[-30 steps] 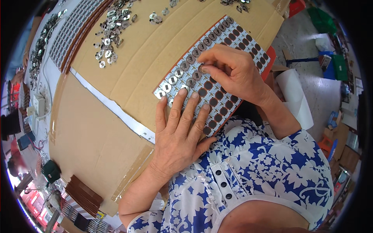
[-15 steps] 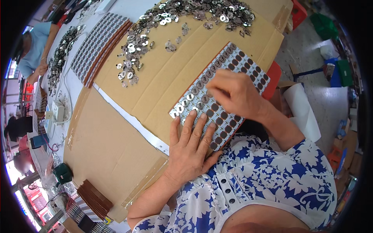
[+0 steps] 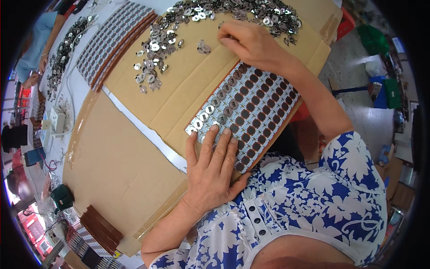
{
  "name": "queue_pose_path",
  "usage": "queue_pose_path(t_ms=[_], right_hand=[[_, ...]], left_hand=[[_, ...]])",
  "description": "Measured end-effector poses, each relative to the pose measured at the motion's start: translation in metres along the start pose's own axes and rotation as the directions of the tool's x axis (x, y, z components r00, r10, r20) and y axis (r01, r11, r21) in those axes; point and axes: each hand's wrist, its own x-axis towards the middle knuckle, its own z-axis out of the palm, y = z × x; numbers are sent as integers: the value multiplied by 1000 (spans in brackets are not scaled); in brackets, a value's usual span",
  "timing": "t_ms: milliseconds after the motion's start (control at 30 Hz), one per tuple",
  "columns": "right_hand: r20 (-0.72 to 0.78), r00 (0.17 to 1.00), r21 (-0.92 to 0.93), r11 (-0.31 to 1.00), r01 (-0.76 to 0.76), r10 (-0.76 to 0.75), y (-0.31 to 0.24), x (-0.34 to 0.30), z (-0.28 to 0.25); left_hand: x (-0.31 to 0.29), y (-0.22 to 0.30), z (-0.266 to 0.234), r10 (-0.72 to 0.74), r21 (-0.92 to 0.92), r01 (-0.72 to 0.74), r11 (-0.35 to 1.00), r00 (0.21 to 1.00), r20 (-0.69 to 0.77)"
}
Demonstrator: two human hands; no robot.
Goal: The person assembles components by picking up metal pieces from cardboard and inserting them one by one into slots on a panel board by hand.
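Observation:
A panel of small printed circuit boards (image 3: 257, 110), pale with rows of dark round spots, lies slanted on the cardboard in front of me. Shiny round metal pieces (image 3: 208, 109) sit along its far-left row and on part of the second. My left hand (image 3: 208, 168) rests flat on the panel's near-left end, fingers spread. Beyond the far edge of the panel is my right hand (image 3: 253, 42), its fingers curled and pinched close to the heap of loose metal pieces (image 3: 286, 20). Whatever those fingertips hold is hidden. A small cluster of metal pieces (image 3: 203, 46) lies just left of it.
Brown cardboard (image 3: 121, 166) covers the table. Stacked panels (image 3: 114, 38) stand at the far left, near a white power strip (image 3: 58, 119). Brown strips (image 3: 101, 228) lie at the lower left. Another person's arm (image 3: 49, 40) is at the upper left.
My right hand has moved from over the panel up and left, to the loose metal pieces. My left hand stays on the panel. The whole view has shifted slightly.

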Motion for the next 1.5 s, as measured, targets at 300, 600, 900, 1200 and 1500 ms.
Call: queue_pose_path(t_ms=[300, 600, 900, 1200, 1500], right_hand=[[334, 896, 502, 749, -433, 294, -76, -59, -31], [278, 936, 484, 810, -330, 215, -75, -66, -31], [260, 929, 405, 843, -354, 265, -76, -74, -21], [105, 967, 248, 935, -253, 233, -96, -86, -14], [155, 865, 403, 769, -496, 477, -101, -81, -16]], left_hand=[[2, -4, -7, -21, 6, 21, 1000, 999, 47], [1, -2, -6, -24, -9, 24, 1000, 999, 43], [3, -1, -7, -36, -6, 36, 999, 998, 50], [-1, -1, -5, -34, -12, 35, 999, 998, 57], [1, -3, -6, -36, -30, 37, 999, 998, 53]])
